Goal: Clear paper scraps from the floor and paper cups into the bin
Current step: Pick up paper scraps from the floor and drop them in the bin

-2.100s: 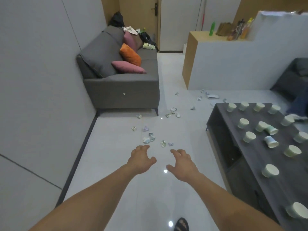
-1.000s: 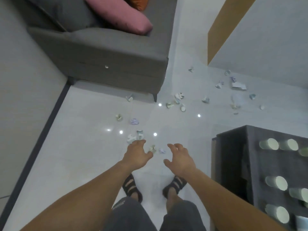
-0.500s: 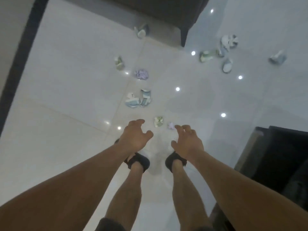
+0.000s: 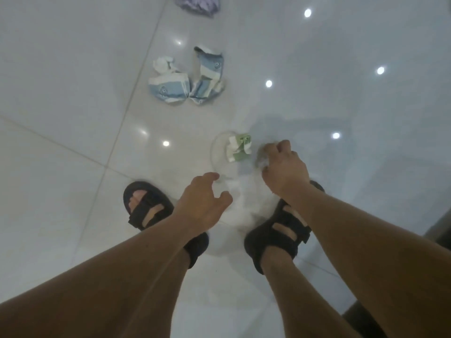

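I look straight down at a glossy white tiled floor. A crumpled green-and-white paper scrap lies just ahead of my hands. My right hand is on the floor beside it, fingers curled down around a small pale scrap that is mostly hidden and blurred. My left hand hovers lower and to the left, fingers apart and holding nothing. Farther ahead lie two blue-and-white crumpled scraps, touching each other. A purple scrap is cut off by the top edge. No bin or cups are in view.
My feet in black sandals stand below the hands, the left sandal and the right sandal. A dark furniture edge shows at the lower right. Ceiling lights reflect as bright spots on the tiles.
I have bent down close to the floor, so the sofa and table left the view. My right hand has dropped onto the small pale scrap and curled its fingers; the left hand has stayed open.
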A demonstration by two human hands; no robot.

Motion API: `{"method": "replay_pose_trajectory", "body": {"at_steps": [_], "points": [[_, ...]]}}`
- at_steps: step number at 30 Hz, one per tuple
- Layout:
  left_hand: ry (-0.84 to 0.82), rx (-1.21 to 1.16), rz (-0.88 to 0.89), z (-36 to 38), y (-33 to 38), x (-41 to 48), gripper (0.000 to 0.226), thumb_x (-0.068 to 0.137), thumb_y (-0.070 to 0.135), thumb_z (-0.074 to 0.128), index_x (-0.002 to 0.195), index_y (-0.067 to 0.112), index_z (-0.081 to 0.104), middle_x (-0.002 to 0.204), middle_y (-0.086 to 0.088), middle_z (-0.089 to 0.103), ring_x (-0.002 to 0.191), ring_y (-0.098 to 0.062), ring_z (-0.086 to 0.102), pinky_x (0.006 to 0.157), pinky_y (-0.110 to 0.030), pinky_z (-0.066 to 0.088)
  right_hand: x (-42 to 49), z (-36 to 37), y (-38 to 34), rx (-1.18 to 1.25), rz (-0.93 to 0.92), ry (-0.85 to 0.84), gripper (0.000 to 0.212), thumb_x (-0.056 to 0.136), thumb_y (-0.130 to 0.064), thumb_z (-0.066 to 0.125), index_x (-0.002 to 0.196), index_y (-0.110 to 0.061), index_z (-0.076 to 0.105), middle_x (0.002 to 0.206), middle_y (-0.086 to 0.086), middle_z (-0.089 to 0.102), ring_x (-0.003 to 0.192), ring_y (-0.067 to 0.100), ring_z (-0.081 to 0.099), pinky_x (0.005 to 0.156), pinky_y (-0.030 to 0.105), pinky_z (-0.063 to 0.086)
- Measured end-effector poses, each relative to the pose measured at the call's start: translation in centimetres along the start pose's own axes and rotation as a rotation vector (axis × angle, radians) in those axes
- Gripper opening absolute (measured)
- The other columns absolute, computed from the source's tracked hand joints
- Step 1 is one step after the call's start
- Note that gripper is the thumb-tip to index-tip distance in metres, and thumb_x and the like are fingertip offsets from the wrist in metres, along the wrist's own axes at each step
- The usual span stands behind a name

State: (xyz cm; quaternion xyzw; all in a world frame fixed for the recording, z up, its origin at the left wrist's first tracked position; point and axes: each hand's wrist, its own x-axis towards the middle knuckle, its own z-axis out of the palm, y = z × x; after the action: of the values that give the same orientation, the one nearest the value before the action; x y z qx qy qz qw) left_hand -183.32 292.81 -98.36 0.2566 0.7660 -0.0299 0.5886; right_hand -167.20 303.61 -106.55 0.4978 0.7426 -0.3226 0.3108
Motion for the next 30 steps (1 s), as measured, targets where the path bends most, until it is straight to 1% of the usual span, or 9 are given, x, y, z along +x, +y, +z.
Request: {"method": "replay_pose_trajectory", "body": {"at_steps": [4,7,12,16,19,21,24,27,30], "points": [[-0.023,-0.055,-0.038,-0.1,-0.9,0.5,0.06,0.09,0.038,0.055,0.144,0.025,0.032,0.144,-0.003,0.039,0.125,-0.02,0.044,0.098,-0.029,0.035,-0.6,1.2,0.2,0.168,0.02,-0.006,0.034,0.092,-0.014,0.055,0.125,-0.01,0.051,0.121,0.012,0.046,0.095,0.031,0.057,0.082,0.037,0.049],[-0.063,-0.074,0.012,-0.9,0.1,-0.8,0.068,0.088,0.032,0.062,0.146,0.028,0.026,0.144,0.0,0.036,0.124,-0.018,0.044,0.101,-0.031,0.039,-2.3,0.0,-1.8,0.394,0.054,0.008,0.029,0.086,-0.024,0.063,0.114,-0.015,0.057,0.107,0.002,0.054,0.085,0.019,0.058,0.072,0.02,0.043],[0.008,-0.029,0.246,-3.5,3.0,-3.2,0.078,0.084,0.022,0.069,0.147,0.027,0.023,0.139,0.001,0.04,0.115,-0.014,0.049,0.093,-0.026,0.043,-5.8,-4.4,-6.2,0.737,0.005,-0.054,0.052,0.078,-0.035,0.076,0.122,-0.025,0.049,0.088,-0.022,0.053,0.071,-0.008,0.055,0.062,-0.004,0.036],[0.122,-0.073,0.356,-5.2,4.0,-4.1,0.061,0.083,0.013,0.067,0.138,0.017,0.04,0.127,-0.002,0.052,0.114,-0.019,0.053,0.092,-0.021,0.041,-7.2,-7.6,-7.9,0.848,-0.096,-0.12,0.057,0.084,-0.035,0.071,0.133,-0.029,0.042,0.087,-0.023,0.058,0.075,-0.02,0.056,0.061,-0.003,0.038],[0.239,-0.081,0.332,-5.8,3.7,-4.2,0.043,0.089,0.016,0.061,0.131,0.017,0.05,0.125,0.0,0.056,0.113,-0.016,0.053,0.087,-0.012,0.033,-6.8,-9.1,-8.3,0.848,-0.136,-0.175,0.054,0.09,-0.035,0.063,0.138,-0.032,0.041,0.095,-0.021,0.06,0.081,-0.009,0.061,0.07,0.009,0.048],[0.266,-0.097,0.272,-5.9,2.7,-3.6,0.042,0.09,0.016,0.058,0.131,0.017,0.051,0.127,-0.001,0.056,0.115,-0.017,0.053,0.087,-0.015,0.033,-5.6,-9.3,-7.9,0.773,-0.128,-0.095,0.047,0.093,-0.032,0.058,0.138,-0.032,0.043,0.103,-0.017,0.061,0.087,0.0,0.061,0.083,0.027,0.054],[0.264,-0.08,0.188,-5.7,0.1,-2.3,0.045,0.09,0.015,0.057,0.134,0.02,0.049,0.13,-0.003,0.055,0.115,-0.018,0.052,0.085,-0.016,0.033,-2.8,-8.0,-6.7,0.309,-0.138,0.084,0.061,0.09,-0.036,0.06,0.145,-0.032,0.034,0.136,-0.003,0.044,0.115,0.016,0.05,0.096,0.036,0.047],[0.277,-0.042,0.142,-5.1,-2.9,-1.6,0.047,0.091,0.018,0.055,0.137,0.026,0.046,0.128,0.004,0.054,0.112,-0.011,0.051,0.078,-0.014,0.03,0.1,-5.2,-6.0,-0.084,-0.234,0.039,0.08,0.085,-0.037,0.065,0.149,-0.036,0.017,0.152,0.0,0.018,0.132,0.027,0.03,0.096,0.042,0.047],[0.249,-0.116,0.118,-4.7,-5.4,-0.9,0.049,0.092,0.01,0.057,0.138,0.02,0.047,0.098,0.017,0.056,0.084,0.008,0.057,0.066,-0.004,0.038,1.7,-1.9,-5.8,-0.289,-0.286,-0.012,0.078,0.085,-0.027,0.064,0.148,-0.037,0.019,0.152,0.0,0.014,0.13,0.027,0.028,0.092,0.042,0.05]]}}
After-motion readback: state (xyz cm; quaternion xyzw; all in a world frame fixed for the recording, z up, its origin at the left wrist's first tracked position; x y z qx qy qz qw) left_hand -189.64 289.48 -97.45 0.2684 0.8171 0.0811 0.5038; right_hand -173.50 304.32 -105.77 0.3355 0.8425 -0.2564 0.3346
